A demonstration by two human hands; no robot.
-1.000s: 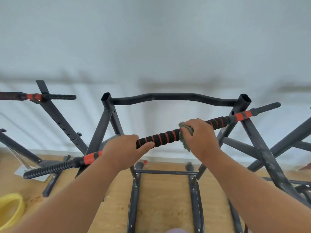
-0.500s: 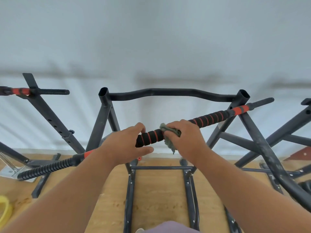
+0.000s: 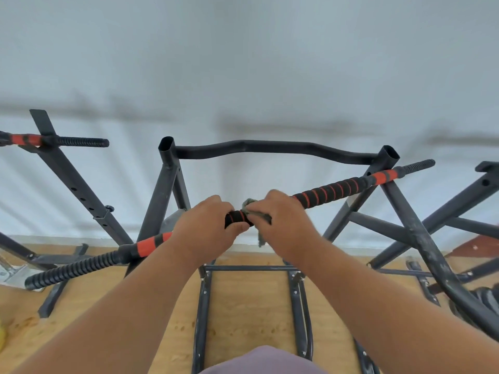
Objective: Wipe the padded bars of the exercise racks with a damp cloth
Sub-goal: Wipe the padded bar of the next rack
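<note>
The left hand [image 3: 205, 228] is curling its fingers over the padded bar [image 3: 328, 191] with the thumb tucked underneath, gripping the black foam with its red spiral stripe. Just to its right, almost touching it, the right hand [image 3: 283, 220] is wrapping around the same bar with a grey-green cloth [image 3: 249, 207] bunched under its fingers; a tail of the cloth is hanging down below that grip. The bar is running diagonally, dropping to the left of the left hand towards a ribbed black end and rising to the right of the right hand past an orange band. Beyond both hands the dark metal rack [image 3: 167, 190] is standing on the wooden floor [image 3: 248, 314]. No writing or labels are showing legibly.
</note>
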